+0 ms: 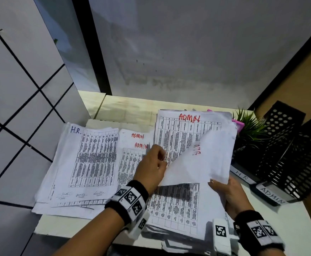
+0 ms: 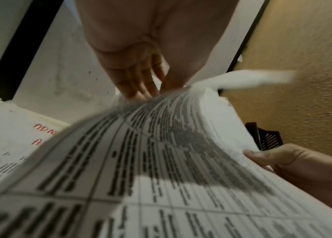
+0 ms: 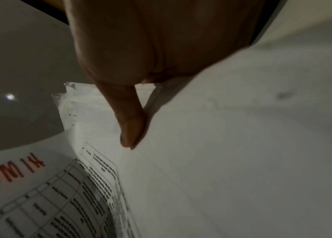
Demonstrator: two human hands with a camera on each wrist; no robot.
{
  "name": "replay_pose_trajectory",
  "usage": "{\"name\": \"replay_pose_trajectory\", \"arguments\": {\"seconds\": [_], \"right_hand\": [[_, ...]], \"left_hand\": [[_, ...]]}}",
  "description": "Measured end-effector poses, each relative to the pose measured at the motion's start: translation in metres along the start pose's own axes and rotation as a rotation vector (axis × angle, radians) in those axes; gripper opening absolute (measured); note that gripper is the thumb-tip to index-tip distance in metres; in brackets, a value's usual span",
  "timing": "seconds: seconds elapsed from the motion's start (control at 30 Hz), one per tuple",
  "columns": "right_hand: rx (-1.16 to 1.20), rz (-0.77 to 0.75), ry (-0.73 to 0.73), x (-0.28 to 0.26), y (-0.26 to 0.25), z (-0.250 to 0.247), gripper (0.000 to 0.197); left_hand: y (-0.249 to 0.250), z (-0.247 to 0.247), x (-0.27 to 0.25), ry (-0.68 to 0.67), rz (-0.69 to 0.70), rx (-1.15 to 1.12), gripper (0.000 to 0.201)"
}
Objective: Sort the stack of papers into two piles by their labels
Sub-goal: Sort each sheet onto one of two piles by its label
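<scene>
Three groups of printed sheets lie on the pale table. At the left is a pile marked H.R., and in the middle a pile marked ADMIN. On the right is the unsorted stack, whose exposed sheet reads ADMIN. One sheet is raised off this stack with its blank back facing me. My left hand pinches its left edge. My right hand holds its lower right corner, thumb on the paper. The right fingers are hidden under paper.
Two black mesh trays stand at the right, tagged H.R. and ADMIN. A small green plant and a pink object sit behind the stack. A grey wall backs the table; tiled floor lies beyond its left edge.
</scene>
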State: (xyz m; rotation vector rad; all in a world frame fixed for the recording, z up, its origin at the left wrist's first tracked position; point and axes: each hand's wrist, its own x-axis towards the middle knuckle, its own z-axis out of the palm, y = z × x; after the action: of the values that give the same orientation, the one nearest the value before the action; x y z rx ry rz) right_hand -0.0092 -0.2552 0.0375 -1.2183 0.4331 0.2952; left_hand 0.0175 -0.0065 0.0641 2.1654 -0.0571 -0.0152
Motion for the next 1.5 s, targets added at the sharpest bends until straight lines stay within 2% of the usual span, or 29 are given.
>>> {"name": "replay_pose_trajectory", "arguments": {"seconds": [0.07, 0.13, 0.2, 0.27, 0.3, 0.4, 0.5, 0.6, 0.8, 0.93, 1.07, 1.13, 1.2, 1.27, 1.3, 1.33, 1.4, 1.5], "right_hand": [[0.003, -0.004, -0.011, 0.001, 0.001, -0.001, 0.041], [0.001, -0.019, -0.025, 0.001, 0.000, -0.001, 0.046], [-0.012, -0.029, -0.036, 0.001, 0.000, -0.001, 0.069], [-0.021, -0.023, -0.035, 0.001, 0.001, -0.001, 0.099], [-0.020, -0.023, -0.033, 0.002, 0.002, -0.002, 0.105], [-0.010, -0.018, -0.019, 0.003, 0.002, -0.001, 0.100], [0.016, -0.019, -0.006, 0.001, -0.001, 0.001, 0.072], [0.021, -0.024, 0.004, 0.000, -0.003, 0.002, 0.053], [0.023, -0.009, 0.032, -0.001, -0.001, -0.002, 0.049], [-0.028, 0.019, 0.035, -0.002, 0.001, -0.005, 0.042], [-0.042, 0.025, 0.038, -0.002, 0.002, -0.004, 0.043], [-0.018, 0.028, 0.044, -0.002, 0.002, -0.003, 0.044], [0.029, 0.031, 0.057, -0.002, 0.002, -0.003, 0.049], [0.065, 0.031, 0.068, -0.001, 0.002, -0.005, 0.051], [0.074, 0.030, 0.068, -0.001, 0.001, -0.006, 0.051], [0.078, 0.031, 0.062, -0.001, 0.002, -0.007, 0.051], [0.074, 0.037, 0.050, -0.002, 0.002, -0.007, 0.052], [0.073, 0.035, 0.041, -0.006, 0.002, -0.005, 0.049]], "left_hand": [[-0.009, 0.003, 0.004, 0.100, -0.079, 0.024, 0.030], [-0.012, 0.004, 0.006, 0.187, -0.201, -0.043, 0.035], [-0.016, 0.005, 0.008, 0.260, -0.320, -0.174, 0.035], [-0.016, 0.004, 0.008, 0.344, -0.335, -0.339, 0.032], [-0.016, 0.004, 0.008, 0.379, -0.324, -0.388, 0.032], [-0.012, 0.003, 0.005, 0.398, -0.295, -0.381, 0.028], [-0.011, 0.003, -0.002, 0.377, -0.166, -0.289, 0.020], [-0.016, 0.003, -0.008, 0.335, 0.021, -0.122, 0.024], [-0.026, 0.005, -0.025, 0.343, 0.334, -0.024, 0.023], [-0.034, 0.004, -0.033, 0.279, 0.446, -0.040, 0.021], [-0.029, 0.001, -0.034, 0.238, 0.400, -0.120, 0.015], [-0.023, -0.003, -0.037, 0.175, 0.321, -0.133, 0.011], [-0.015, -0.008, -0.044, 0.027, 0.206, -0.197, 0.023], [-0.011, -0.010, -0.050, -0.083, 0.157, -0.188, 0.052], [-0.010, -0.009, -0.051, -0.085, 0.152, -0.149, 0.061], [-0.009, -0.006, -0.052, -0.055, 0.150, -0.125, 0.060], [-0.007, -0.001, -0.048, 0.062, 0.113, -0.170, 0.043], [-0.003, -0.007, -0.039, 0.240, -0.034, -0.353, 0.037]]}}
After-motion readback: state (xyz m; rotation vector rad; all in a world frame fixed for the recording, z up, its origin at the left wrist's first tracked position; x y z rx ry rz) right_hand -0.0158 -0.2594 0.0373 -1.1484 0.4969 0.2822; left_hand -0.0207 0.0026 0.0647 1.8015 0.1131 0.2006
